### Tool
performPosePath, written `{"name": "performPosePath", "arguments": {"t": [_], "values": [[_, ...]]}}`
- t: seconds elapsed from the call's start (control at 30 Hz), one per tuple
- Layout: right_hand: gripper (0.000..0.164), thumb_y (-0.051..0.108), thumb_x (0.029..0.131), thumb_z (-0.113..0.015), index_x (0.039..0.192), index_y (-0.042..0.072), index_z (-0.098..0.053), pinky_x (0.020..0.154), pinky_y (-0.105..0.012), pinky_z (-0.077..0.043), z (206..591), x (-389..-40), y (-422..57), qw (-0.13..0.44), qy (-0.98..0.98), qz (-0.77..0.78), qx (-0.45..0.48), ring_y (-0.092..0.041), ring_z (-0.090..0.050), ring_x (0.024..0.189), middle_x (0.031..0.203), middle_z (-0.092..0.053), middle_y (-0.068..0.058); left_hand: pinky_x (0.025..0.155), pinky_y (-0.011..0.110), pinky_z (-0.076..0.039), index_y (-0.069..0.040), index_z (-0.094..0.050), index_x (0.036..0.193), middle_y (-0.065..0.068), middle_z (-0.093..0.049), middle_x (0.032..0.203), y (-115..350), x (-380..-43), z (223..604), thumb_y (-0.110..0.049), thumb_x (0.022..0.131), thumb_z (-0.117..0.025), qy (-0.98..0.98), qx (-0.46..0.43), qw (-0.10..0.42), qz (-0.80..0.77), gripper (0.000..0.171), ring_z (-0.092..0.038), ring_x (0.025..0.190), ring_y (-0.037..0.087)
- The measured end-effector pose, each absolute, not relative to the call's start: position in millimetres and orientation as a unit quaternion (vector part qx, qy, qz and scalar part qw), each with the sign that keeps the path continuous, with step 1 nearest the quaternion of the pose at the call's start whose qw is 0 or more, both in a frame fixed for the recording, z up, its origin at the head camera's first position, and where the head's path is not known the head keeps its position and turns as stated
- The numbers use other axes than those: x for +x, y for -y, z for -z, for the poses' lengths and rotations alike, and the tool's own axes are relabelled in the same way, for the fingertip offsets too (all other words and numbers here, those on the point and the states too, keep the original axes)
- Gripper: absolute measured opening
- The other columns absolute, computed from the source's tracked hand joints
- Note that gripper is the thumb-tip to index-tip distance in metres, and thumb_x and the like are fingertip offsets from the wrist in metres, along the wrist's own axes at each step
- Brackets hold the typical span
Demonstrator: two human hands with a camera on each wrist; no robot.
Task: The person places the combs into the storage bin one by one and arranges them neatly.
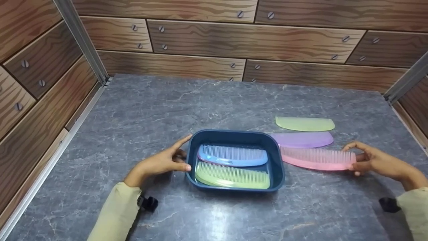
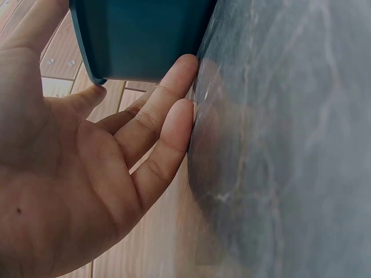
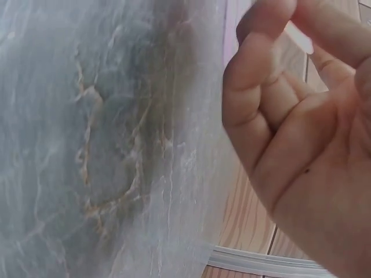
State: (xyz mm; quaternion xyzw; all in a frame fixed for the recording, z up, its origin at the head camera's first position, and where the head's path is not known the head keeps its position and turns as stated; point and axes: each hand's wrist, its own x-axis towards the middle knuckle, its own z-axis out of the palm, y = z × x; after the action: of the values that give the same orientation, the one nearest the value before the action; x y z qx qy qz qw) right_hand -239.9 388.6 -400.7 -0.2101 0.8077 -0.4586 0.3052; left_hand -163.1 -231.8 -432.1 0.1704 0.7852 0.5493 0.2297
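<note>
Got a navy tub (image 1: 230, 136) sitting just below the middle of the frame on a grey marbled desk (image 1: 167, 107). Touching its left end with the left hand (image 1: 162, 164), fingers fairly straight and spread, with the index up by the upper-left corner and the thumb lower on the rim, so not wrapped around anything. In the left wrist view, can see two fingertips right down by the desk. Looking into the tub, can spot a blue comb (image 1: 240, 162) in the upper half and a lime comb (image 1: 230, 182) in the lower half, looking doubled up at the left end. Over at the right of the frame, pinching the right end of a pink comb (image 1: 316, 164) between thumb and bent fingers of the right hand (image 1: 378, 162), so closed right down on it. Have its left end right up by the tub's right side; can't really tell flat on the desk from slightly lifted. Just above in the frame, see a purple comb (image 1: 304, 140), then a pale green comb (image 1: 304, 124). Also seeing pale yellow sleeves (image 1: 115, 211) and wood-look panels (image 1: 217, 40) across the top.
</note>
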Motion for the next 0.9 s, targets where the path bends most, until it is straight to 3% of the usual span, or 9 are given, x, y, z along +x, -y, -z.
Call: {"name": "performPosePath", "arguments": {"t": [0.3,0.57,0.9], "values": [[0.052,-0.013,0.095,-0.042,0.131,0.025,-0.044,0.064,-0.027,-0.057,400,-235,-393,0.289,-0.744,0.547,-0.252,-0.01,-0.068,0.076,0.092,-0.073,-0.005,0.1,0.041,-0.048,-0.024,-0.005,0.157,0.025,-0.054,0.131,232,-163,432,-0.031,0.084,-0.075,-0.788,0.167,0.228,-0.546,0.101,-0.06,0.115,0.032],[0.047,-0.01,0.096,-0.045,0.132,0.021,-0.045,0.057,-0.031,-0.056,392,-224,-386,0.226,-0.773,0.531,-0.264,-0.01,-0.067,0.068,0.089,-0.075,-0.004,0.098,0.039,-0.049,-0.022,-0.004,0.157,0.026,-0.054,0.129,232,-163,433,-0.029,0.085,-0.075,-0.785,0.171,0.232,-0.549,0.101,-0.06,0.115,0.032],[0.048,-0.013,0.095,-0.045,0.131,0.017,-0.046,0.054,-0.032,-0.055,382,-219,-378,0.191,-0.772,0.547,-0.262,-0.011,-0.066,0.064,0.087,-0.075,-0.006,0.096,0.037,-0.05,-0.023,-0.004,0.157,0.024,-0.054,0.129,232,-163,432,-0.03,0.084,-0.075,-0.783,0.16,0.239,-0.552,0.102,-0.06,0.114,0.031]]}}
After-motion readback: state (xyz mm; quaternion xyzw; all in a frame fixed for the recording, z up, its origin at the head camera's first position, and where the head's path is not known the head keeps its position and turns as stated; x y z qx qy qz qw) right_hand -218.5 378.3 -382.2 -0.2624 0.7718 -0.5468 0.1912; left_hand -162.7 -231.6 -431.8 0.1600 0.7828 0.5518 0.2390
